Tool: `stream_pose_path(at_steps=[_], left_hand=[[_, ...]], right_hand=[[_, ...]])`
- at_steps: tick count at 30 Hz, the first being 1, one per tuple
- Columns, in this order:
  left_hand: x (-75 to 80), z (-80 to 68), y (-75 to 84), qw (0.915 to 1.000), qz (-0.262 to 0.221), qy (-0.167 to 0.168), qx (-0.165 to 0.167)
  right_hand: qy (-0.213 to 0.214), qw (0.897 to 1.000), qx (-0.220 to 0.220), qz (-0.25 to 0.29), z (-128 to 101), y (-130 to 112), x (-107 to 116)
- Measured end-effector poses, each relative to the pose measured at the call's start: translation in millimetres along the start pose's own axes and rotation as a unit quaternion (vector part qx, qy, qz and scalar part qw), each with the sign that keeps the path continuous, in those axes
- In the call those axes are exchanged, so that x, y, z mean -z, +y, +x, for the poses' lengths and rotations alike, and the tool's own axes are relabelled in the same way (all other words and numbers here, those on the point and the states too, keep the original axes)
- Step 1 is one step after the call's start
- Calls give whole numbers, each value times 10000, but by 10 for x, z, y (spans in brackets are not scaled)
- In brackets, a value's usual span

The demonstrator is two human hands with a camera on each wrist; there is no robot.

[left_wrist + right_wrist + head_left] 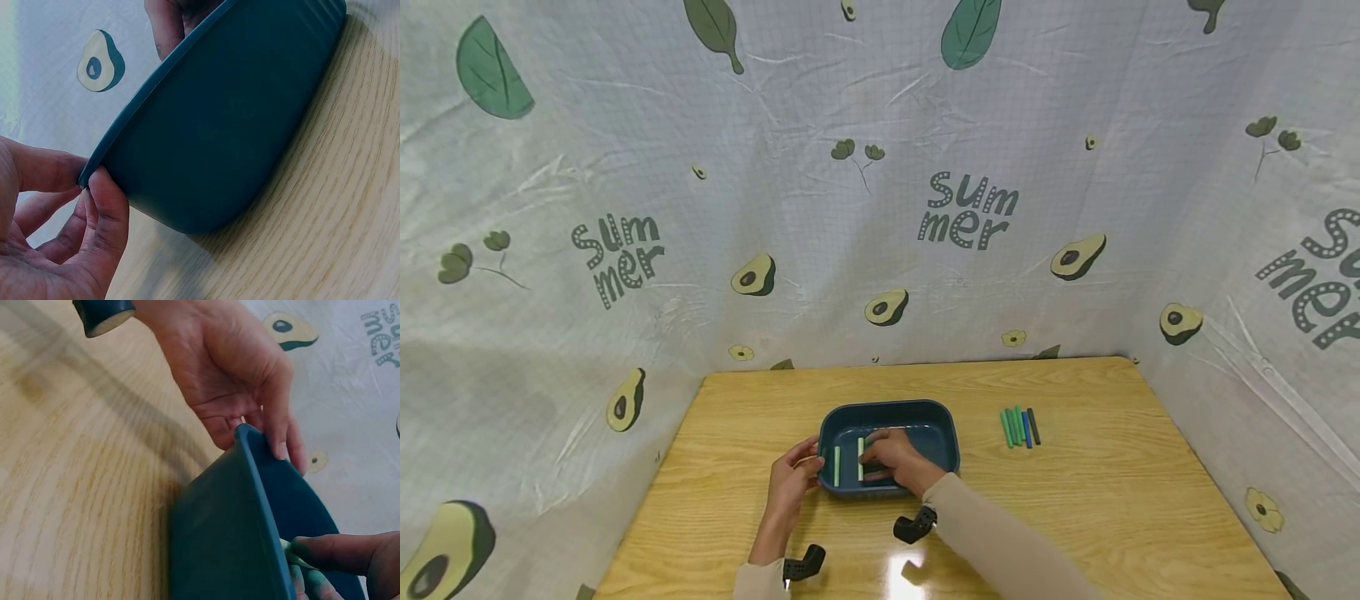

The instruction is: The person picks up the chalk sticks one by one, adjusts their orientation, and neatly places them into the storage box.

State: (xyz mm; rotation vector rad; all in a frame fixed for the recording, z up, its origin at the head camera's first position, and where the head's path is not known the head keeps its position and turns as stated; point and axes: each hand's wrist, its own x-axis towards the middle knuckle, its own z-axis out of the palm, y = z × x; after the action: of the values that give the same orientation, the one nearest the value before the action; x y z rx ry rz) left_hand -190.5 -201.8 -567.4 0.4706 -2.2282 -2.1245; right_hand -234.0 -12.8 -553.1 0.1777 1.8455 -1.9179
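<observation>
A dark blue plastic bin (895, 492) sits on the table. My left hand (792, 483) pinches its left rim between thumb and fingers; in the left wrist view, the left hand (69, 231) has that rim between the fingertips. Inside the bin, my right hand (897, 454) pinches a pale green chalk stick (861, 460). Another pale green chalk stick (837, 467) lies to its left, near the bin's left wall. The right wrist view has the right hand (350, 562) with green-smudged fingertips at the stick (286, 545), partly hidden by the bin wall.
Right of the bin, several green chalk sticks (1011, 427), a blue one (1027, 430) and a dark one (1034, 426) lie side by side on the wooden table (1120, 483). A patterned white sheet (805, 233) hangs behind and at the sides.
</observation>
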Motion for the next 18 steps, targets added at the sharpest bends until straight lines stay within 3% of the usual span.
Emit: stream_pose_path(at_steps=[12,18], left_hand=[[-5,-8,5,9999,95,-30,28],[-4,-3,12,10000,64,-35,32]], right_hand=[[231,9997,-18,-108,72,39,-28],[62,9998,147,68,67,-1,38]])
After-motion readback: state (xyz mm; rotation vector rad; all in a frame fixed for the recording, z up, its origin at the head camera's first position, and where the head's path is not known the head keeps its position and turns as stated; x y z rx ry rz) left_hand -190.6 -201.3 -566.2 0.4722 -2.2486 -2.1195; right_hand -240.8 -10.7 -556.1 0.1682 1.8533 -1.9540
